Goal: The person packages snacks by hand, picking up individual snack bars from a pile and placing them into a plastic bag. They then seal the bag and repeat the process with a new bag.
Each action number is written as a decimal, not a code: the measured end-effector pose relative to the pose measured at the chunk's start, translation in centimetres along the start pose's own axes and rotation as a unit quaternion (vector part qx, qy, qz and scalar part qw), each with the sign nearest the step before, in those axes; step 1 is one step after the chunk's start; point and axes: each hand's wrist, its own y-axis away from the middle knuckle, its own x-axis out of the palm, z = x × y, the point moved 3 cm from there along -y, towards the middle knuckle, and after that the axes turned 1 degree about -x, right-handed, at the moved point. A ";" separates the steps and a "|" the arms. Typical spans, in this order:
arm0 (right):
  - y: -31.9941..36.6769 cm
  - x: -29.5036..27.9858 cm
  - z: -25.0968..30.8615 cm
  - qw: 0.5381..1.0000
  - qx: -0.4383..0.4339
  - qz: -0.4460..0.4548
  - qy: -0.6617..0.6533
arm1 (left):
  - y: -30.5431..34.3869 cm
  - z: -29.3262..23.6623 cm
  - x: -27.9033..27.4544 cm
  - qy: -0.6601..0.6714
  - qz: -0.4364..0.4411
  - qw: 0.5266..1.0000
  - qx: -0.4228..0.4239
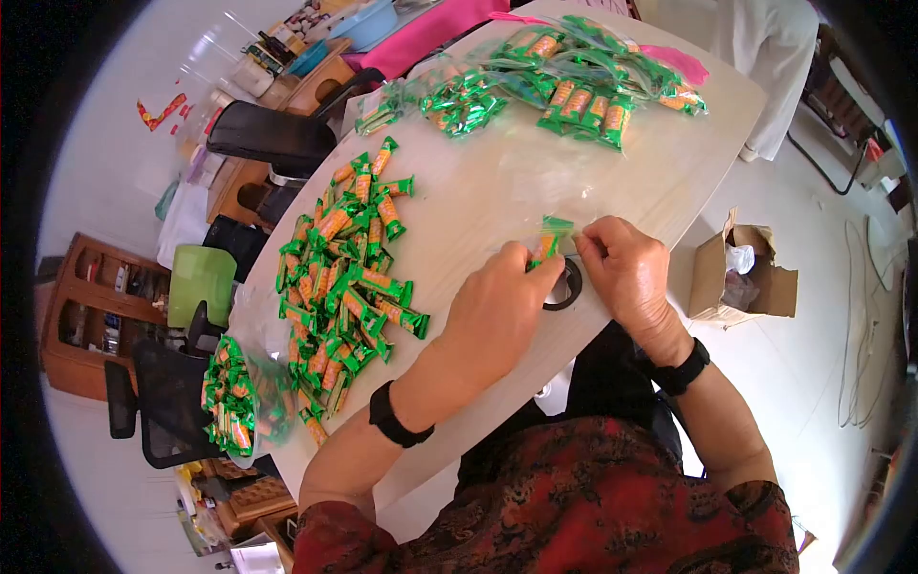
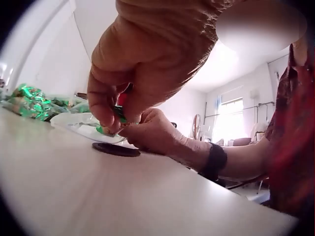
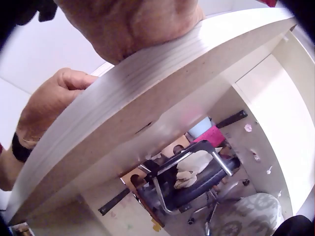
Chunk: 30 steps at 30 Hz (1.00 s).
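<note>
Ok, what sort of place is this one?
Most likely a room in a home or small office, judging by the wooden cabinet, the black office chair and the table heaped with green-wrapped snack packets.

place: home or office, unclear | wooden cabinet (image 1: 81, 371) | wheeled chair (image 3: 197, 189)

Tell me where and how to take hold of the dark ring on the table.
Pinch the dark ring by its rim on the side nearest the person's body, coming in from the table's near edge. It lies flat and low, so the rim looks like the best hold, while the left hand and green packet crowd its far side.
</note>
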 end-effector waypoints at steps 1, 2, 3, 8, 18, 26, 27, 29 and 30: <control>0.0 -0.1 0.1 1.000 0.001 0.000 -0.001 | -0.6 0.4 0.3 -0.029 -0.011 0.999 -0.013; -0.1 -0.1 0.2 1.000 -0.004 0.006 0.000 | -1.1 0.7 0.5 -0.053 -0.038 0.998 0.016; -0.1 -0.1 0.2 1.000 -0.009 0.011 0.001 | -1.6 1.2 0.8 -0.054 -0.037 0.998 0.016; -0.2 -0.1 0.2 1.000 -0.013 0.026 0.005 | -3.9 2.9 1.5 -0.202 -0.054 0.976 -0.053; -0.2 -0.2 0.1 0.999 -0.024 0.041 0.000 | -6.5 4.7 2.5 -0.090 -0.052 0.995 0.006; -0.2 -0.2 0.4 0.999 -0.019 0.024 -0.008 | -7.5 6.9 2.1 -0.133 0.039 0.985 -0.105; -0.3 -0.2 0.4 1.000 -0.019 0.013 -0.010 | -7.3 7.1 2.2 -0.140 0.035 0.983 -0.114; -0.4 -0.3 0.5 0.999 -0.012 0.017 -0.030 | -6.9 7.1 2.3 -0.117 0.009 0.991 -0.057; -0.4 -0.3 0.5 1.000 -0.006 0.018 -0.024 | -6.3 7.0 1.3 -0.051 0.030 0.997 -0.042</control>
